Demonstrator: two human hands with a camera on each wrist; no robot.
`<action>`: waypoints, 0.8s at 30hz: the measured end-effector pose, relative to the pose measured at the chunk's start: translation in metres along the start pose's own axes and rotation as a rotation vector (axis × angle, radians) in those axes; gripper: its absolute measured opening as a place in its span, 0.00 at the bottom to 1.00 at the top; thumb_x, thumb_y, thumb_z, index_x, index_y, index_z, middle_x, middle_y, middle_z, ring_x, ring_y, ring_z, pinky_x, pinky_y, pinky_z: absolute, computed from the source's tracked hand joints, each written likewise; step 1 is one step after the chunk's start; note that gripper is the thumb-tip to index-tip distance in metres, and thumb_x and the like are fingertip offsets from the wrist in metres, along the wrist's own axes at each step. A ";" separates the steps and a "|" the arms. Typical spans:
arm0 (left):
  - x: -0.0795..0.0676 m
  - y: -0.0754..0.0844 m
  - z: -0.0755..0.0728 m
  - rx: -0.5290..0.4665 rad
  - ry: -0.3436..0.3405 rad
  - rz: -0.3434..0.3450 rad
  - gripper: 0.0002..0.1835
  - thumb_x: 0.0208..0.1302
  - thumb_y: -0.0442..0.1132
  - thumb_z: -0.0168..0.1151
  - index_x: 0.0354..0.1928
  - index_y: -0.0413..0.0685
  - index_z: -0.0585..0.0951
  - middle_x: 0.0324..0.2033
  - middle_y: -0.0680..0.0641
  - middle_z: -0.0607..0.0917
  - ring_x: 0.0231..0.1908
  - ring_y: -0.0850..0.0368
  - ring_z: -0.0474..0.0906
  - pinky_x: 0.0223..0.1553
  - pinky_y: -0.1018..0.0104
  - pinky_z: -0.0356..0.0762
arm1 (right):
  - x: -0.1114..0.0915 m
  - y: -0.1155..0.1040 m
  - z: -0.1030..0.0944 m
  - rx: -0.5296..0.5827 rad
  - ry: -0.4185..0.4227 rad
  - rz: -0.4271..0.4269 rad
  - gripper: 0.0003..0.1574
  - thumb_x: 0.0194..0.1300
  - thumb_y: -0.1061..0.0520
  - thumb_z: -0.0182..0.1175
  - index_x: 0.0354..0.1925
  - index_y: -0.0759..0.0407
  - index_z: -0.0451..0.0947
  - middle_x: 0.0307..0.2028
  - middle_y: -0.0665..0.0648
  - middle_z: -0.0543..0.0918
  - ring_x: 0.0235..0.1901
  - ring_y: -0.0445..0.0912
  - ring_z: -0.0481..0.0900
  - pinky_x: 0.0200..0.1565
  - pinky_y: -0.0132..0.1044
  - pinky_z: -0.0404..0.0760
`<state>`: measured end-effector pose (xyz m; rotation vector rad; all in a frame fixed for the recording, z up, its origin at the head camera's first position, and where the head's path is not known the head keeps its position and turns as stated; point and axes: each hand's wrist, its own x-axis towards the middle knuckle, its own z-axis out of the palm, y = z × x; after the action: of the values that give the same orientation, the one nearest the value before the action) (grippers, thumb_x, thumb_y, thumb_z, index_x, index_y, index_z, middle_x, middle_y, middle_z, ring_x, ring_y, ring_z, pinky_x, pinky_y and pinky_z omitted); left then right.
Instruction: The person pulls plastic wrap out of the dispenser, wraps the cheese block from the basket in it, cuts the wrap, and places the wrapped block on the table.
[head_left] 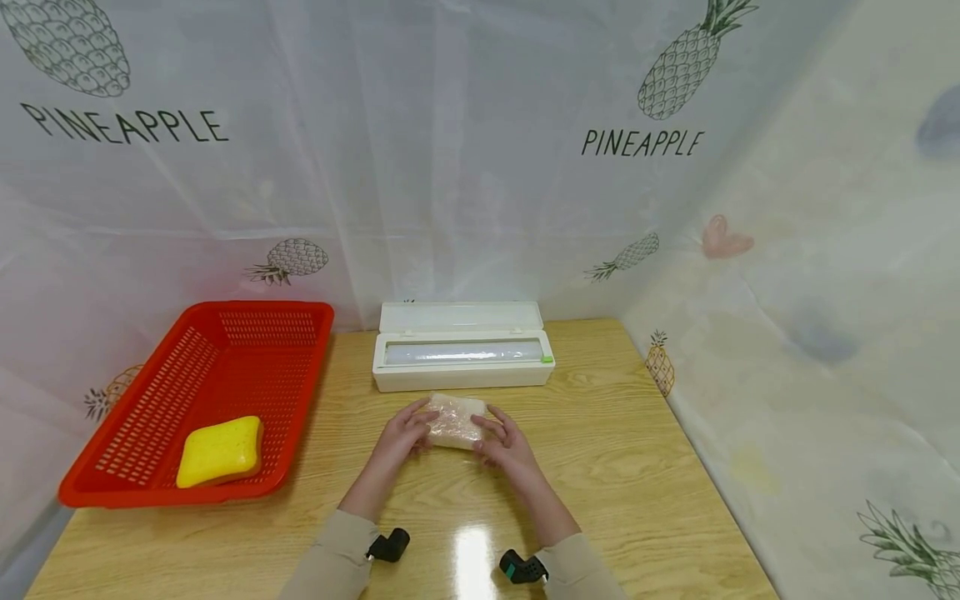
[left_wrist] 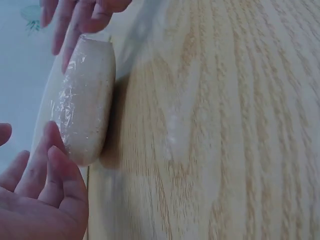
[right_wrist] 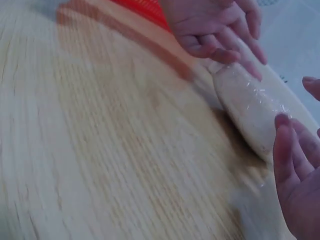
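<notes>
A pale, rounded sponge (head_left: 453,421) wrapped in shiny clear film lies on the wooden table, in front of the white box. At its left end is my left hand (head_left: 405,432), fingertips touching the film. My right hand (head_left: 508,443) is at the opposite end, with its fingers loosely bent and their tips on the wrap. The left wrist view shows the wrapped sponge (left_wrist: 87,100) from its side, wrinkles catching light along the film. In the right wrist view, the fingers of both hands lie against the sponge (right_wrist: 247,107) without wrapping round it.
Behind the sponge stands a white cling film dispenser (head_left: 463,377), lid raised, its roll of film showing and a small green slider at the right. A red plastic basket (head_left: 307,392) on the left holds a yellow sponge (head_left: 221,450). Pineapple-printed sheeting (head_left: 465,167) hangs behind the table.
</notes>
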<state>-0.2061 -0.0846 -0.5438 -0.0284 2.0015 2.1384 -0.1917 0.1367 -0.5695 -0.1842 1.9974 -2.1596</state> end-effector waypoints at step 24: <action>0.001 -0.020 0.002 0.765 -0.114 0.368 0.32 0.57 0.29 0.68 0.65 0.47 0.74 0.70 0.47 0.64 0.69 0.38 0.54 0.63 0.35 0.57 | 0.021 0.013 0.007 -0.764 -0.102 -0.306 0.42 0.56 0.64 0.70 0.68 0.51 0.69 0.73 0.48 0.59 0.74 0.52 0.43 0.67 0.63 0.49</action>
<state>-0.2036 -0.0818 -0.5638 0.5989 2.7603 1.3378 -0.2101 0.1241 -0.5824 -0.7246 2.7612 -1.3544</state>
